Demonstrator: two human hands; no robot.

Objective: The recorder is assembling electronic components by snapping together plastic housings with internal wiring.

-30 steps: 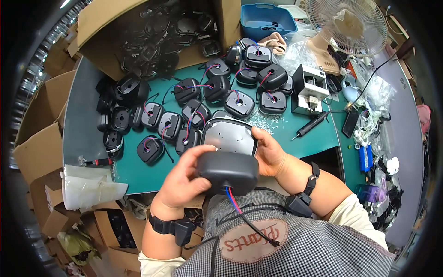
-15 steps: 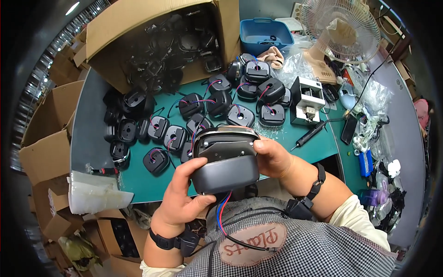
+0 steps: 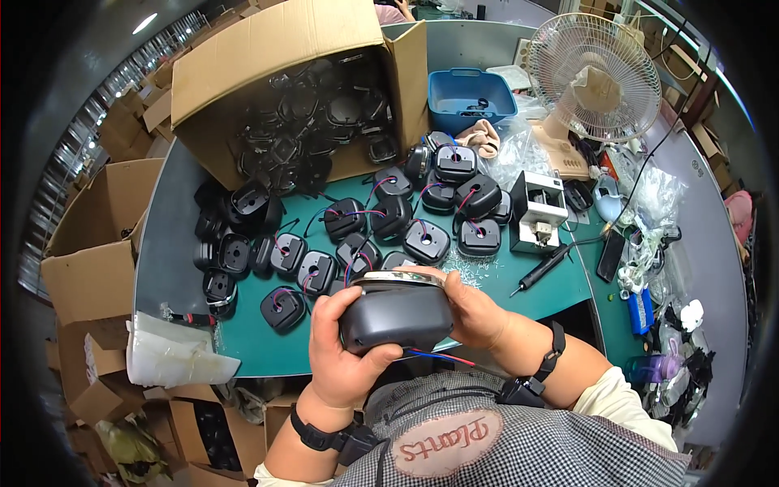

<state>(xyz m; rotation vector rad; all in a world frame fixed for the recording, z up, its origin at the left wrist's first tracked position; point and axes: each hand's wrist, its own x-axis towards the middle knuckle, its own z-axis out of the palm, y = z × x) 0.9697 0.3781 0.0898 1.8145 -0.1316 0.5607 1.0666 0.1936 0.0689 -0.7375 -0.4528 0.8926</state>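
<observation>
Both my hands hold a black rounded plastic housing [image 3: 399, 321] in front of my apron. Along its far edge runs a shiny silver rim, and the inside is hidden. My left hand [image 3: 345, 353] wraps the left side, fingers on top and thumb along the near lower edge. On the right side my right hand [image 3: 479, 315] grips with the thumb up by the rim. Red and blue wires [image 3: 442, 355] stick out below the housing toward the right. Just beyond, similar black housings [image 3: 284, 308] with red and blue wires lie on the green mat [image 3: 268, 345].
A tipped cardboard box [image 3: 284, 40] full of black shells stands at the back. A blue bin [image 3: 472, 99], a fan [image 3: 596, 81], a white-and-black device [image 3: 539, 213] and a black pen-shaped tool [image 3: 545, 268] are to the right. Rolled white sheet [image 3: 178, 353] lies at left.
The housing has tilted and its two parts have come together, so the inner plate no longer shows. Its wires have swung from hanging over my apron to pointing right. The view has shifted upward.
</observation>
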